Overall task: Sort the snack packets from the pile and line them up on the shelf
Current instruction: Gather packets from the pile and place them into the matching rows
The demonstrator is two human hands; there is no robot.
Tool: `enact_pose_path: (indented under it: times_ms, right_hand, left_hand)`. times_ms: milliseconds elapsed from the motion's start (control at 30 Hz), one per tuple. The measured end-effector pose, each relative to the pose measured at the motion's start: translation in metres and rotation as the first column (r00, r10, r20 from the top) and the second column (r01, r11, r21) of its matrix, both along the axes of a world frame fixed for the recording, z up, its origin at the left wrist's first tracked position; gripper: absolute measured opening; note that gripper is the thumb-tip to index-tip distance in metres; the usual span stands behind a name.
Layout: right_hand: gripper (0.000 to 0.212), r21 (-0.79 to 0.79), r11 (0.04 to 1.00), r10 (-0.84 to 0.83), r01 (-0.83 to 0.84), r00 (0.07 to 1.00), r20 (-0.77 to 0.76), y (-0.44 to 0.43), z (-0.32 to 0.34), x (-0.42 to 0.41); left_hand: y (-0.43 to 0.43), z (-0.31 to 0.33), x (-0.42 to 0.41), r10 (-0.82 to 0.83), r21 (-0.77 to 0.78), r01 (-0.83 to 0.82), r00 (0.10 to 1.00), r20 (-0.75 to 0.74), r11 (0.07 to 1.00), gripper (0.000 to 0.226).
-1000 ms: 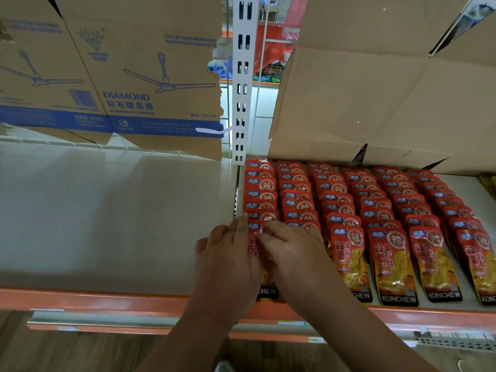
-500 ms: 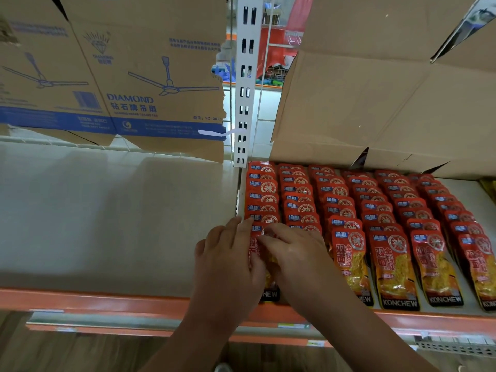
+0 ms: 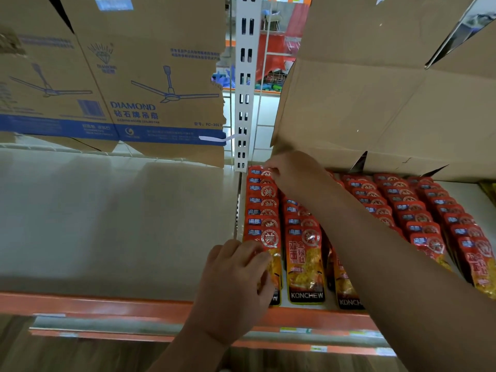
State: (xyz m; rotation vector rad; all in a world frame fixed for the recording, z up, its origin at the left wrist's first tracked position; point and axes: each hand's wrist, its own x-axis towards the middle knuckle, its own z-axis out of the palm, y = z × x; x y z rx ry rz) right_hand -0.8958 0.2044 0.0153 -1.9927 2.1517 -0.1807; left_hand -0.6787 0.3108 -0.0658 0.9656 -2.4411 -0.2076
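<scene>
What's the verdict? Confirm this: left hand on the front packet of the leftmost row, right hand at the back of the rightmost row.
Wrong row. In the head view the right hand reaches the back of the leftmost row, by the white upright; the left hand is on that row's front packet, as stated.

We record one view, worn on the person's head. It faces forward and down onto the shelf [image 3: 107,224], whose orange front edge runs across the lower frame. The range is close. The packets [image 3: 306,261] fill the centre and right, and the left hand [image 3: 236,285] and right hand [image 3: 295,173] reach in from the bottom. The wide lens also takes in the post [image 3: 245,103] and the boxes [image 3: 150,76] along the top.
</scene>
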Motion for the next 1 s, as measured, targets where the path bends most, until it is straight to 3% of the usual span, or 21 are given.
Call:
enact_pose_path:
  times_ms: [433, 667, 800, 1000]
  right_hand:
    - [0.037, 0.149, 0.987, 0.071, -0.057, 0.994, -0.086, -0.032, -0.016, 0.0]
    - [0.031, 0.006, 1.0, -0.031, 0.031, 0.992, 0.123, -0.009, 0.002, -0.022]
    - [0.029, -0.011, 0.992, -0.125, 0.127, 0.985, 0.116, 0.023, 0.012, -0.056]
    - [0.024, 0.037, 0.997, -0.076, 0.071, 0.988, 0.136, 0.038, 0.008, -0.084]
  left_hand:
    - [0.0, 0.0, 0.001, -0.007, 0.07, 0.005, 1.0, 0.017, 0.998, 0.032]
    - [0.0, 0.002, 0.002, -0.019, 0.077, 0.019, 1.0, -0.011, 0.997, 0.033]
    - [0.001, 0.004, 0.002, -0.018, 0.055, 0.019, 1.0, -0.022, 0.998, 0.032]
    - [0.013, 0.019, -0.016, -0.025, 0.025, 0.025, 0.999, -0.023, 0.999, 0.034]
